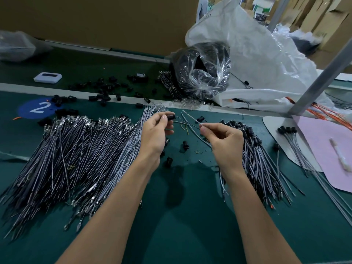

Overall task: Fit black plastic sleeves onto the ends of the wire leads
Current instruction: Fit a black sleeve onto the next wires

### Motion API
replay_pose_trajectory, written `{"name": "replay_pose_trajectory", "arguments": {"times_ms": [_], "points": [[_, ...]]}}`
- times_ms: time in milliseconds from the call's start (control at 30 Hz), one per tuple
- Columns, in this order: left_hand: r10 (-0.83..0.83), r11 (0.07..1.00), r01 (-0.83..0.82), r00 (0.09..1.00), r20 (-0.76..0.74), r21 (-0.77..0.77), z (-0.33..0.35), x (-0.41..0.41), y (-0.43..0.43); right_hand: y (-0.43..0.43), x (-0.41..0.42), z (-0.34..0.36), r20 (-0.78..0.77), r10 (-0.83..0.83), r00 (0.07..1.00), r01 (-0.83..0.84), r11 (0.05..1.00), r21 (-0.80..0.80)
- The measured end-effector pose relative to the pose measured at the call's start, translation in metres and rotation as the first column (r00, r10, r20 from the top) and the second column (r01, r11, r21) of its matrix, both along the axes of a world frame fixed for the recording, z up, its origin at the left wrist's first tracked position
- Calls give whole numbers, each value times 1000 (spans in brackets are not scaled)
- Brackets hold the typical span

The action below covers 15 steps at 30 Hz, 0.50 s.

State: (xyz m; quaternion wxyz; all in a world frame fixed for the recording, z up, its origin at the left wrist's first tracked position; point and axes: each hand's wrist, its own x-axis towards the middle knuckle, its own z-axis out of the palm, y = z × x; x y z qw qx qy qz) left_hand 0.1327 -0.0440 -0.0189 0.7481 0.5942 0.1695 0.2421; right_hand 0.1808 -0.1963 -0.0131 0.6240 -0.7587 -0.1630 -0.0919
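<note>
Above the green bench point(181, 216), between the heap of bare leads point(76, 149) and the sleeved pile point(261, 164), the left hand point(154, 134) pinches a black sleeve point(170, 117) and the right hand point(224, 141) pinches a grey lead point(191, 117). Best to line the tip up with the sleeve's opening before pushing. That opening is too blurred to see.

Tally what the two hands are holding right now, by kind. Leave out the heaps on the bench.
black plastic sleeve: 1, pinched by the left hand
pale wire lead: 1, pinched by the right hand
Total: 2
The thin strands between the hands are too fine to tell whether either hand holds them, so they are not counted.
</note>
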Motion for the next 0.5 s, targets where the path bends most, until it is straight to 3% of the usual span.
{"name": "replay_pose_trajectory", "arguments": {"times_ms": [500], "points": [[-49,999,48,998,32,20,0,-2,-4,0,-1,2,55,15,998,-14,1000,-19]]}}
